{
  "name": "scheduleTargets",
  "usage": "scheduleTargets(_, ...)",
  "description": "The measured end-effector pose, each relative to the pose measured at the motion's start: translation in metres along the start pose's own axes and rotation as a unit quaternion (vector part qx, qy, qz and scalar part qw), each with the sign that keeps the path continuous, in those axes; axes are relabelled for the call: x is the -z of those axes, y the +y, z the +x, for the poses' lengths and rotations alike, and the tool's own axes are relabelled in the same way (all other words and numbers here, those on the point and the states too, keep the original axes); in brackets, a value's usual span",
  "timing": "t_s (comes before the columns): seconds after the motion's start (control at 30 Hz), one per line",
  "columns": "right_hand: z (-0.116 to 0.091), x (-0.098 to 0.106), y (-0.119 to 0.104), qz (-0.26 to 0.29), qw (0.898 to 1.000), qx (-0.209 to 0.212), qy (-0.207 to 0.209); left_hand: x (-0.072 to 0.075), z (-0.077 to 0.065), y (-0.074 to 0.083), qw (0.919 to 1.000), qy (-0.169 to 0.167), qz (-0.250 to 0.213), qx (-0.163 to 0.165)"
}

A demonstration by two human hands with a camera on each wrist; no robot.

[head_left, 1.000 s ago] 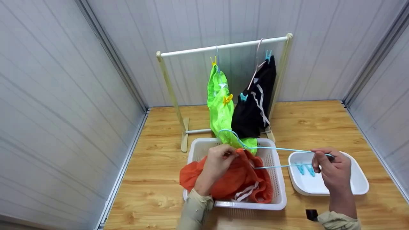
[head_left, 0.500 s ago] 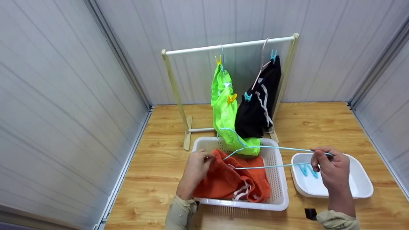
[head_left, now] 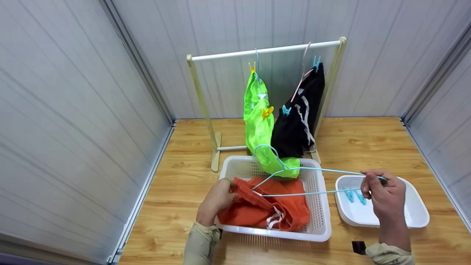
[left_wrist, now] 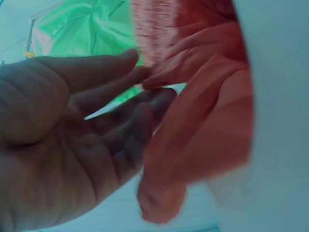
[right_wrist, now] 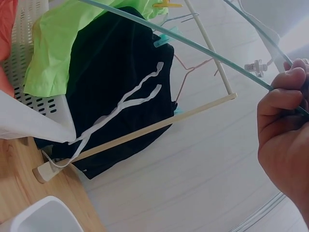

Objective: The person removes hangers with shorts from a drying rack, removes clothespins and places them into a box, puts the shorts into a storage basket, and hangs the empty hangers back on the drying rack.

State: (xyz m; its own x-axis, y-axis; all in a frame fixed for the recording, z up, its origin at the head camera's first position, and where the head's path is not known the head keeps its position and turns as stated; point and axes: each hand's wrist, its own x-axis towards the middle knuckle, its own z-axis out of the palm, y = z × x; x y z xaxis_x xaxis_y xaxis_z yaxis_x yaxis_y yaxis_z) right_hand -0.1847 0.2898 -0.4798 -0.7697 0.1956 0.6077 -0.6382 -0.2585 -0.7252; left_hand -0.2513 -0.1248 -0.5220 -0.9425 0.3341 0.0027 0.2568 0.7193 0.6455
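My left hand (head_left: pixel 216 200) pinches the elastic waistband of the orange shorts (head_left: pixel 250 213) between thumb and fingers; the left wrist view shows this hand (left_wrist: pixel 72 130) at the waistband's edge. My right hand (head_left: pixel 388 195) grips one end of a light blue wire hanger (head_left: pixel 323 169), held sideways above the basket. The hanger's other end reaches into the waistband, where its tip is hidden. White drawstrings (head_left: pixel 276 217) trail from the shorts, which lie in a white perforated basket (head_left: pixel 324 209). In the right wrist view, curled fingers (right_wrist: pixel 285 104) hold the hanger wire.
Behind the basket stands a rack with a white bar (head_left: pixel 287 48). A neon green garment (head_left: pixel 257 129) and black shorts (head_left: pixel 294 136) hang from it with clothespins; the green one droops into the basket. At right, a white tray (head_left: pixel 417 211) holds blue clothespins (head_left: pixel 349 196).
My left hand has moved left and slightly down with the waistband, drawing the orange shorts along the hanger's end. My right hand has stayed nearly in place with the hanger.
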Motion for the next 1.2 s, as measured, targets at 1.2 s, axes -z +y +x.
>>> scheduleTargets(1.2, -0.004, -0.022, -0.010, 0.066, 0.997, -0.006, -0.035, 0.043, -0.012, 0.010, 0.9818, -0.147, -0.120, -0.006)
